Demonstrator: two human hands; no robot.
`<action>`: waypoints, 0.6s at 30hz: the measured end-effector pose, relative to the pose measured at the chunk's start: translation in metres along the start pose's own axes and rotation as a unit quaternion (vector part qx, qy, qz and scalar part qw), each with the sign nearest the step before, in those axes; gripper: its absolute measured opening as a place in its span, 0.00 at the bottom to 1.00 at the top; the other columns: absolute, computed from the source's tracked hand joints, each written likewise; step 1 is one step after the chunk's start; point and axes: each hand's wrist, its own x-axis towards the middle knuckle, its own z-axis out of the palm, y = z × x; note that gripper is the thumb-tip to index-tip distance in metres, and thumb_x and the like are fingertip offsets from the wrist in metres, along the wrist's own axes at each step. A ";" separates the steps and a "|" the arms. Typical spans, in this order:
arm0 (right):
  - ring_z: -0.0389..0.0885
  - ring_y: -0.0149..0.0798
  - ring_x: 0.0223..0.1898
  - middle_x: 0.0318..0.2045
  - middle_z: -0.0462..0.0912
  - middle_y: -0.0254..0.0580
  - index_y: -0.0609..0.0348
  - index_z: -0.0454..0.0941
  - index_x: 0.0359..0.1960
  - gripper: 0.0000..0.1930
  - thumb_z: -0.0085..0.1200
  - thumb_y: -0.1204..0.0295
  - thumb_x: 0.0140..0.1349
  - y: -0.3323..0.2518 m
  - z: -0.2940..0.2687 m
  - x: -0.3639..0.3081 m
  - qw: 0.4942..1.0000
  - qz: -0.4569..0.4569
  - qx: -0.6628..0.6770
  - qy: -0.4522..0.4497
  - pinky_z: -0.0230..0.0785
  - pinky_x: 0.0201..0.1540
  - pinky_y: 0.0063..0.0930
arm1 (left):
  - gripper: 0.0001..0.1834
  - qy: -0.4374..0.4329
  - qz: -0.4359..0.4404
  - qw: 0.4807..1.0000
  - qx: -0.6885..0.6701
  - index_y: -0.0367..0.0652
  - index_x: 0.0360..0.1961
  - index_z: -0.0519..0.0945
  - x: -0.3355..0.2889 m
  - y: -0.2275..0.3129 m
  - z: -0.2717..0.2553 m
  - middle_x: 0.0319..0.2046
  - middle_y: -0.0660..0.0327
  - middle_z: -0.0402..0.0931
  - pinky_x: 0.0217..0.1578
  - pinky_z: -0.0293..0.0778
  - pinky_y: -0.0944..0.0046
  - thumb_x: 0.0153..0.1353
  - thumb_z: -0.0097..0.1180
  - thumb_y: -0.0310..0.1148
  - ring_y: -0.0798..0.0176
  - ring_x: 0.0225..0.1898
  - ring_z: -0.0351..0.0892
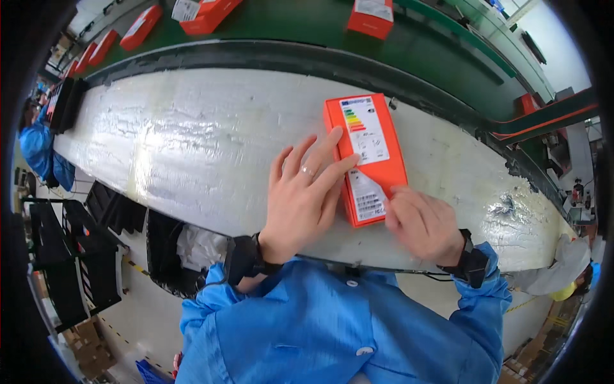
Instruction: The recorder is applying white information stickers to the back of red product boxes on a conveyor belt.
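An orange-red box point(393, 160) lies on the pale work surface in front of me, its long side running away from me and slightly tilted. On its top, a white label with coloured bars point(374, 134) covers the far part. A second white label point(366, 197) with barcodes sits on the near part, its upper right edge running slantwise toward my right fingers. My left hand point(304, 192) rests with fingers spread over the box's left edge, fingertips on the top. My right hand point(422, 221) is closed at the near right edge, pinching what looks like that label's corner.
Behind the work surface point(192, 121) runs a green conveyor point(288, 29) with several similar orange-red boxes, one of them a box point(371, 18) straight ahead. Black racks point(70, 256) stand at the lower left beside a black bin point(173, 249). Another person's blue sleeve point(37, 147) shows far left.
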 end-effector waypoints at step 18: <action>0.86 0.48 0.38 0.33 0.80 0.49 0.68 0.74 0.35 0.08 0.59 0.76 0.59 0.003 0.005 -0.008 0.996 -0.073 -0.040 0.037 0.82 0.40 0.35 | 0.25 0.027 0.009 1.000 0.002 0.54 0.53 0.80 0.000 0.001 0.003 0.66 0.60 0.68 0.60 0.61 0.50 0.54 0.51 0.21 0.48 0.60 0.69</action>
